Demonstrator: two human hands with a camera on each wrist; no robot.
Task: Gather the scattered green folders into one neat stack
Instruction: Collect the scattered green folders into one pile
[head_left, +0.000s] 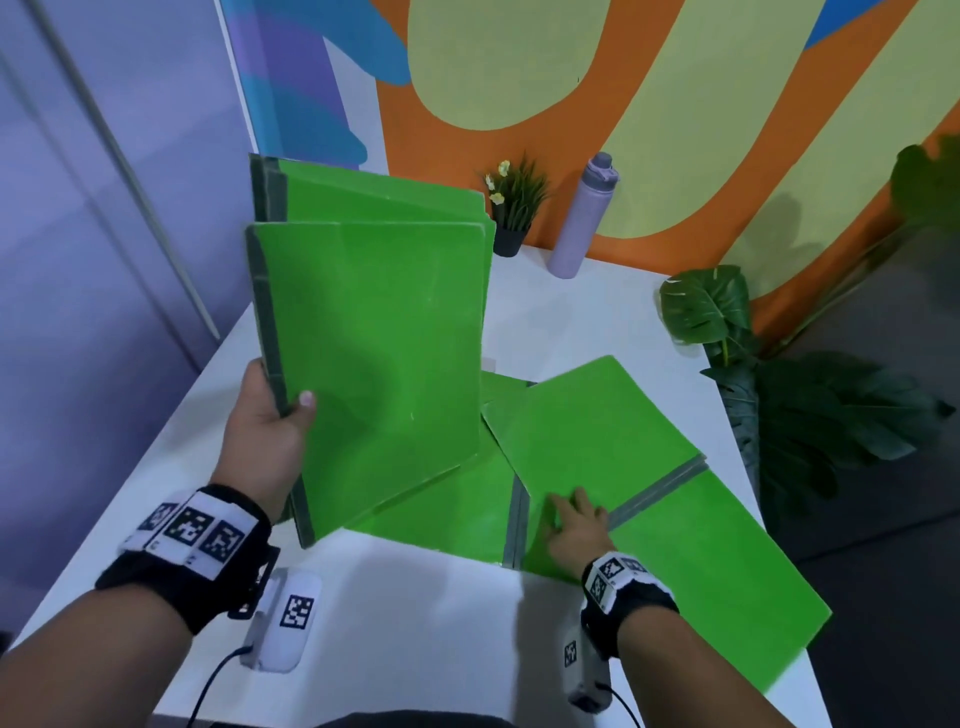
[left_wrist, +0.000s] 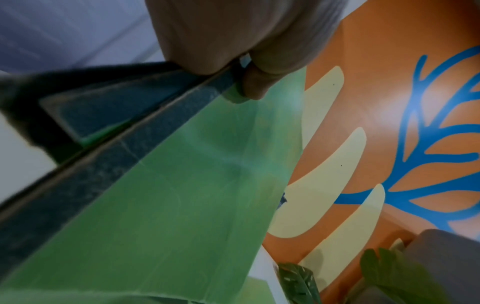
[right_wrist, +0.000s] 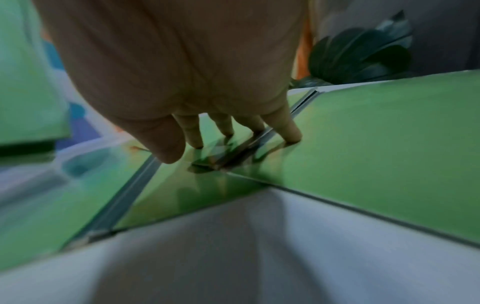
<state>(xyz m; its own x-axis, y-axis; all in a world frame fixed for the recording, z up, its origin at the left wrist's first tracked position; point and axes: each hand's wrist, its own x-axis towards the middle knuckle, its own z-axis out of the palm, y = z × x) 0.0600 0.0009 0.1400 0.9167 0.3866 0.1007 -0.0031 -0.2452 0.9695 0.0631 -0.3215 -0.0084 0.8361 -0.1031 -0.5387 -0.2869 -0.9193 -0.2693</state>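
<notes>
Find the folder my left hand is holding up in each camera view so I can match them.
Head: held folder, upper centre, upright, gripped by the left hand.
Left wrist: held folder, filling the lower left.
Right wrist: green slab at the left edge, likely it, blurred.
Shared landmark: orange mural wall.

White desk (head_left: 426, 613) set against mural wall (head_left: 675, 130) painted orange, pale yellow, blue. Lilac panelled wall (head_left: 78, 234) seen at frame left. Dark grey floor (head_left: 883, 519) seen lower right.
</notes>
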